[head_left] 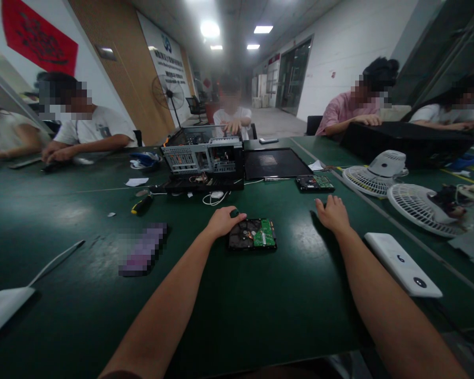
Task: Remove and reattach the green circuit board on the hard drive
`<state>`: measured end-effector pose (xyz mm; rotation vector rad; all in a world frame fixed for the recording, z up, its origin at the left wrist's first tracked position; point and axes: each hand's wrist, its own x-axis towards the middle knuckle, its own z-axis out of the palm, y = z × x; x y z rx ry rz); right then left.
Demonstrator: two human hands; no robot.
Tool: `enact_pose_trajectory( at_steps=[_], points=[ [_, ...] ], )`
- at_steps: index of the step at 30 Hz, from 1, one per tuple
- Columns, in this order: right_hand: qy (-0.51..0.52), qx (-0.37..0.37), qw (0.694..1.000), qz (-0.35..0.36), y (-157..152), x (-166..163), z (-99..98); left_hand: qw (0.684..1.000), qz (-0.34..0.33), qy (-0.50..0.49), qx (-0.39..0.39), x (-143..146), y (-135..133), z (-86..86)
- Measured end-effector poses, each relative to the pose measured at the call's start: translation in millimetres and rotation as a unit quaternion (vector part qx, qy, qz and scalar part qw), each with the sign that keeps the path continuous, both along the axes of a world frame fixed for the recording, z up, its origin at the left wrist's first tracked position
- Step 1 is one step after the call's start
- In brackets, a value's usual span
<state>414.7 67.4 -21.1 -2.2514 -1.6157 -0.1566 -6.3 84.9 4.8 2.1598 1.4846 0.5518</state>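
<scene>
A hard drive (253, 236) lies on the green table in front of me, its green circuit board facing up. My left hand (223, 222) grips its far left corner, the thumb over the top edge; the other fingers are partly hidden. Off to the right, my right hand (333, 212) rests on the table with fingers apart and nothing in it. Just beyond that hand lies a second hard drive (315, 183), also circuit board up.
An opened computer case (205, 158) stands ahead, beside a black side panel (276, 162). Around me lie a screwdriver (142, 204), a pixelated purple object (144, 249), a white power bank (403, 264) and white fan parts (373, 173). Several people sit around the table.
</scene>
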Motion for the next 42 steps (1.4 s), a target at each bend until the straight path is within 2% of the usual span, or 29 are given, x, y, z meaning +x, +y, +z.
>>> enact_pose_trajectory(
  at_steps=[5,13,23,31,35,39,42],
  points=[
    [0.007,-0.057,0.996,0.069,6,-2,-5.6,1.000,0.001,0.003,0.006,1,1,-1.9],
    [-0.022,-0.062,0.991,0.120,6,-14,-2.1,1.000,0.004,0.006,0.009,1,1,-3.0],
    [-0.068,-0.130,0.971,0.190,-5,-32,26.1,1.000,-0.006,-0.006,0.014,0,1,-2.8],
    [-0.074,-0.187,0.966,0.162,-20,-41,41.8,1.000,-0.002,-0.002,0.003,1,-1,0.2],
    [-0.075,-0.158,0.977,0.123,-24,-26,50.2,1.000,-0.001,-0.001,0.003,1,-1,-0.4],
    [-0.062,-0.127,0.988,0.066,-24,-7,50.3,1.000,0.000,0.000,0.003,1,0,-1.4],
    [-0.060,-0.115,0.989,0.077,-23,-2,46.1,1.000,-0.003,0.001,0.002,1,1,-1.7]
  ],
)
